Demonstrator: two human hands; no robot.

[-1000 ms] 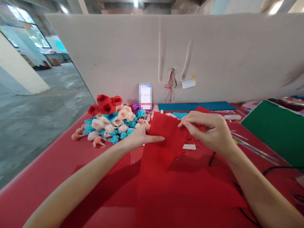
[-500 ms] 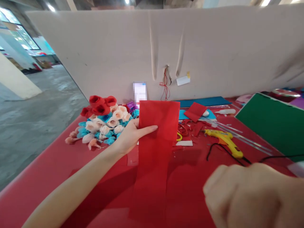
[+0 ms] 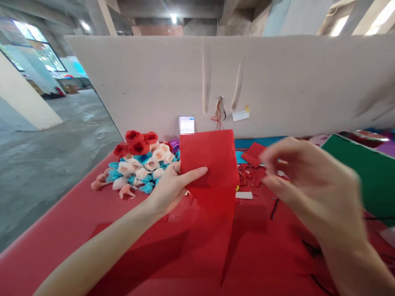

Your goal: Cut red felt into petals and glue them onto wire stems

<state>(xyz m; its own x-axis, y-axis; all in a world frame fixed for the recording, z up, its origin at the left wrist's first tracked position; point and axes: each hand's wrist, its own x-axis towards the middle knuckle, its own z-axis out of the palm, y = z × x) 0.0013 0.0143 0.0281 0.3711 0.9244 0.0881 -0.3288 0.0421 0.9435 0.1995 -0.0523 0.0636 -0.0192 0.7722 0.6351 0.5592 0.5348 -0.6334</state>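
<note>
My left hand [image 3: 173, 183] grips a long strip of red paper [image 3: 210, 156] near its folded top, thumb lying across the front and fingers hidden behind. The strip hangs down toward the red tabletop, and its lower part blends with the red surface. My right hand [image 3: 314, 193] is raised to the right of the strip, apart from it and blurred. Its fingers curve toward the thumb with a gap between, and I see nothing in them. Behind that hand lies a square red piece [image 3: 253, 154].
Paper flowers [image 3: 140, 162] in red, cream and blue are heaped at the left. A screen [image 3: 187, 125] leans on the white board [image 3: 148, 82]. Red scraps [image 3: 257, 176] and a white piece [image 3: 244, 195] lie behind the strip. A green sheet [image 3: 368, 172] is at the right.
My right hand has risen from the lower right toward the strip, its fist loosening, and now covers the yellow glue gun. The strip's lower part has swung right. The view has tilted up.
</note>
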